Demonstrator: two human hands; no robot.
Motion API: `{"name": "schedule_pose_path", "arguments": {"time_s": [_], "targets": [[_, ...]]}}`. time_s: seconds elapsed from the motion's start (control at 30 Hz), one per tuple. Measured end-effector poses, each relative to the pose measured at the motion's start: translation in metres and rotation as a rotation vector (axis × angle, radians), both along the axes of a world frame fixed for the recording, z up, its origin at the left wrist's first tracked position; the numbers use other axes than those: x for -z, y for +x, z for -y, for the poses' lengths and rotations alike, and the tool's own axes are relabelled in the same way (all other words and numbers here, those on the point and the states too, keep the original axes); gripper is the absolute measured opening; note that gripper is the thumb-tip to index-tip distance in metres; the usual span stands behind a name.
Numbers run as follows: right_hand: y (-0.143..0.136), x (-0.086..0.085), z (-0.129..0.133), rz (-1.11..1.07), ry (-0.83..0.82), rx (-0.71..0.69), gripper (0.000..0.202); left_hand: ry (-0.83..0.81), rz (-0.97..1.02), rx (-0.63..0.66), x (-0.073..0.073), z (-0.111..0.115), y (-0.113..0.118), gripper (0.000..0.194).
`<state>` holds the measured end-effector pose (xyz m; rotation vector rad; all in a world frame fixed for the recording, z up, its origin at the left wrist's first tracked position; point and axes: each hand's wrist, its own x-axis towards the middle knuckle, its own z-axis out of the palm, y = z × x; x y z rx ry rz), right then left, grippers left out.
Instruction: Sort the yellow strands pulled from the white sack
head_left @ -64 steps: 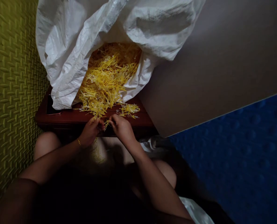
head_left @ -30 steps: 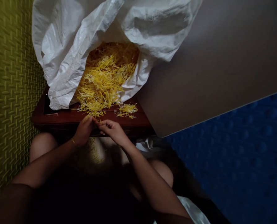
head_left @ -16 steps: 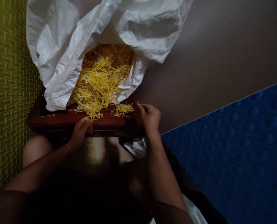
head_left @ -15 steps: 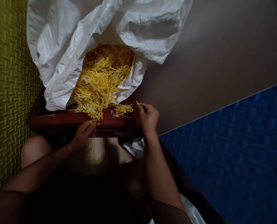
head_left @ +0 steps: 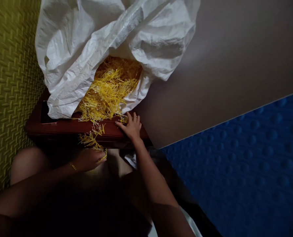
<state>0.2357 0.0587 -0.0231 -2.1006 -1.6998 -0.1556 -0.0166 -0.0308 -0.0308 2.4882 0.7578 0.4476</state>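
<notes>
Thin, branching yellow sprigs with pale tips lie in a large heap (head_left: 107, 93) that spills from the mouth of a white woven sack (head_left: 69, 79). The sack rests on a dark red, glossy surface (head_left: 69, 130). Below its front edge, my left hand (head_left: 91, 160) is closed on a tangled strand of yellow sprigs (head_left: 93, 140), which trails up toward the heap. My right hand (head_left: 133, 127) lies over a small pile of sprigs (head_left: 123, 118) near the sack's lower corner. Its fingers are spread, and they partly hide that pile.
A wide grey-brown board (head_left: 223, 62) slopes away on the right. Beyond its edge is a blue studded mat (head_left: 247, 158). Yellow textured matting (head_left: 10, 82) runs along the left. My knee (head_left: 29, 164) shows at lower left, beside the red surface.
My left hand has moved down from the red edge, drawing out the strand of sprigs. My right hand has shifted left onto the small pile, and its pinched fingers have spread.
</notes>
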Motion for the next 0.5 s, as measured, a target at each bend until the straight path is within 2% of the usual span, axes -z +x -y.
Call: {"name": "schedule_pose_path", "arguments": {"time_s": [0.1,0.23,0.4,0.5], "targets": [[0.005,0.004,-0.005,0.003,-0.058,0.004,0.077,-0.028,0.016,0.01,0.004,0.003,-0.003,0.027],[0.015,0.001,-0.009,0.084,-0.115,-0.053,0.058,-0.044,0.029,0.004,0.006,0.005,-0.005,0.028],[0.017,-0.001,-0.011,0.219,-0.087,-0.05,0.048,0.002,-0.013,0.02,0.009,0.005,-0.004,0.028],[0.015,0.0,-0.015,0.213,-0.079,-0.045,0.037,0.008,-0.011,0.033,0.014,0.005,-0.003,0.029]]}}
